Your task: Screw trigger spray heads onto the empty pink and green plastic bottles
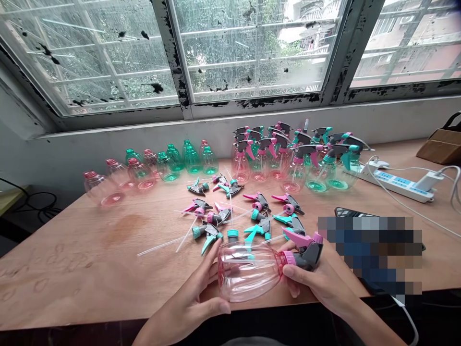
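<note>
A clear pink spray bottle [248, 274] lies on its side in the air at the table's front edge, held between both hands. Around its broad base end curl the fingers of my left hand [203, 288]. My right hand [315, 278] grips the pink collar at the neck with thumb and fingers. On that neck sits a trigger spray head [306, 250], dark grey with a pink trigger and nozzle. Just beyond the bottle, loose spray heads [211, 233] in teal and pink lie scattered with their thin clear tubes.
Headless pink and green bottles [173, 158] stand at the back left. Several bottles with spray heads [261, 163] stand in a group at the back centre-right. A white power strip [399, 182] with cables, a partly blurred dark device [360, 211] and a brown bag [441, 144] are on the right.
</note>
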Demonstrator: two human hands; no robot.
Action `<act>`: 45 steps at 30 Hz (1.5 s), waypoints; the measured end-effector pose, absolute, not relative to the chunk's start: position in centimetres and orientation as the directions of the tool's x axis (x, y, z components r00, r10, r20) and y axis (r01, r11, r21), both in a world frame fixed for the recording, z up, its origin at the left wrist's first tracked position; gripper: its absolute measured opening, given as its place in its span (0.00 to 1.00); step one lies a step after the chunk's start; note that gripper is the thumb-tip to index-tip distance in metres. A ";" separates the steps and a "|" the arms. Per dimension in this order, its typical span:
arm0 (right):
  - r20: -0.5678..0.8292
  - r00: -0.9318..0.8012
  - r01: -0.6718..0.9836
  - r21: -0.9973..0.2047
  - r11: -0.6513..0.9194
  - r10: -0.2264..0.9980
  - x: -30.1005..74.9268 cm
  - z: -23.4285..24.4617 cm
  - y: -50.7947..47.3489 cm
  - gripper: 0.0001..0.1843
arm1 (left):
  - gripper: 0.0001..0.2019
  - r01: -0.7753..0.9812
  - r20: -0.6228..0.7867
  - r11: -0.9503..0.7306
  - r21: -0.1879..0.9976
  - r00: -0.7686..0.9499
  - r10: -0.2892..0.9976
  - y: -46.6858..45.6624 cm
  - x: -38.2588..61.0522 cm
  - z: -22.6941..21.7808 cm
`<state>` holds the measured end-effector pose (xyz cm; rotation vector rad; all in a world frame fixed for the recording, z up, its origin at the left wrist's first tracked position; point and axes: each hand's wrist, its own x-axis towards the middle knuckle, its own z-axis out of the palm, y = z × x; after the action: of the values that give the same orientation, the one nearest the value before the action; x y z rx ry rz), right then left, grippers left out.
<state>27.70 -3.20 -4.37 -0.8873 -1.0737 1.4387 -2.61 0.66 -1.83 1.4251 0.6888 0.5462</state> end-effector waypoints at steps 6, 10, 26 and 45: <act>0.040 -0.131 -0.318 -0.948 -0.004 0.991 27.7 -4.5 -3.2 0.13 | 0.45 0.120 -0.084 -0.002 0.993 0.698 0.711 0.8 -2.6 -1.6; 0.044 -0.141 -0.296 -0.955 0.000 0.989 27.7 -4.7 -3.2 0.14 | 0.42 0.095 -0.053 -0.023 0.995 0.720 0.692 0.8 -2.3 -1.6; 0.047 -0.134 -0.296 -0.955 0.005 0.990 27.9 -4.8 -3.2 0.13 | 0.42 0.071 -0.038 -0.017 0.997 0.698 0.715 0.7 -2.4 -1.7; 0.032 -0.182 -0.285 -0.958 -0.022 0.983 27.8 -4.6 -3.0 0.15 | 0.46 0.132 -0.051 -0.059 0.989 0.701 0.711 0.7 -2.6 -2.1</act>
<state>27.83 -3.00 -4.58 -0.8933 -1.1221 1.4631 -2.61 0.70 -2.07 1.5870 0.7063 0.5435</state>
